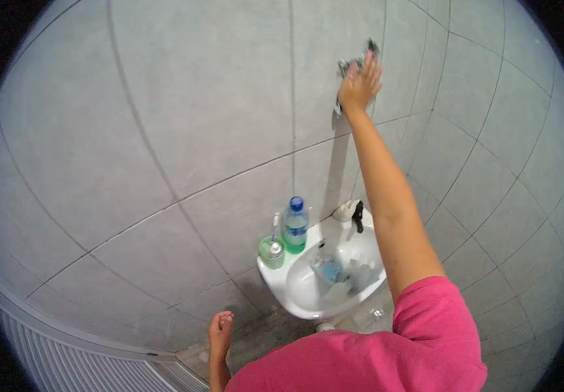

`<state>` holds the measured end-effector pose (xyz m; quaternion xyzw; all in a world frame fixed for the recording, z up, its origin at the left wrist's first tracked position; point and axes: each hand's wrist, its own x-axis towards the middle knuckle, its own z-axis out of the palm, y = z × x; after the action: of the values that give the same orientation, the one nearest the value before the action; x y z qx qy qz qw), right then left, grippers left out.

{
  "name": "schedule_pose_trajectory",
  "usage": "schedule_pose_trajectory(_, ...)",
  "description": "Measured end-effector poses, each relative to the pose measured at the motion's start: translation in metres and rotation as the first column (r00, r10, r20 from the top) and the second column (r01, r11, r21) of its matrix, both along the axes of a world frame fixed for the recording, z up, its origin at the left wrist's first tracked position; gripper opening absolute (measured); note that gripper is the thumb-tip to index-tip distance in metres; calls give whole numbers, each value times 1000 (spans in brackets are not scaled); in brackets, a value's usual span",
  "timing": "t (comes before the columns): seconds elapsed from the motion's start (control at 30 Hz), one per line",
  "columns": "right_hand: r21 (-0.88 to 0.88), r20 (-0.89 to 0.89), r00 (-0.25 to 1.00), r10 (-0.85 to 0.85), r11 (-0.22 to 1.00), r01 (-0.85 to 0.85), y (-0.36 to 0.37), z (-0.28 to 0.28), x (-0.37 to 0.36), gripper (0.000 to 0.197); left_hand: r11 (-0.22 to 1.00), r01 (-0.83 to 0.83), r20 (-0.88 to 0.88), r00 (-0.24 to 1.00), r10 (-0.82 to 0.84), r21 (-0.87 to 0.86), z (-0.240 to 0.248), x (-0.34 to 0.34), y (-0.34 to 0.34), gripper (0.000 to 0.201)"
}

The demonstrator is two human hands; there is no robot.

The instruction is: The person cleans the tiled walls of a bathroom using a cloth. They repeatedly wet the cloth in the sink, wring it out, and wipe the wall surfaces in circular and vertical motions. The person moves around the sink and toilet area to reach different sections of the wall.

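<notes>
High on the tiled wall [217,85], my right hand [359,85] lies with its fingers stretched out over a crumpled dark-and-white wad [347,66], pressing it to the tiles. Parts of the wad show beyond the fingertips and beside the wrist; its material is unclear. My left hand [221,332] hangs low at my side, fingers curled in, with nothing visible in it. Below my right arm is a white washbasin [275,291] with a dark-handled tap [358,217]. In its bowl lies a crumpled, clear-and-blue plastic-looking thing [329,269].
On the basin's left rim stand a clear bottle [296,228] with a blue cap and green liquid at its bottom, and a green cup [271,253] holding a toothbrush [275,225] and a tube. A ribbed grey panel [66,346] runs along the lower left. Tiled walls meet at the right.
</notes>
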<state>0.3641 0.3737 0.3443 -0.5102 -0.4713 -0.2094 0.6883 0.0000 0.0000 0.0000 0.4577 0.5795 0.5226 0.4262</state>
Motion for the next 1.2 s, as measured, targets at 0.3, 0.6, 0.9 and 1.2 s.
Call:
schedule_pose_trajectory(0.3,-219,-394,915,92,957,-191,11,-219,20,61,991,-118,37,993,116,58,49,131,43,15)
schedule_pose_trajectory(0.6,188,482,874,66,966,-177,34,37,79,60,973,-206,5,978,207,108,78,195,45,14)
schedule_pose_trajectory(0.9,-43,-195,979,-66,997,59,117,5,227,51,980,-173,10,985,173,101,70,234,36,15)
schedule_pose_trajectory(1.2,-147,-210,965,156,971,-189,32,-210,69,72,988,-114,-42,992,119,105,75,231,8,17)
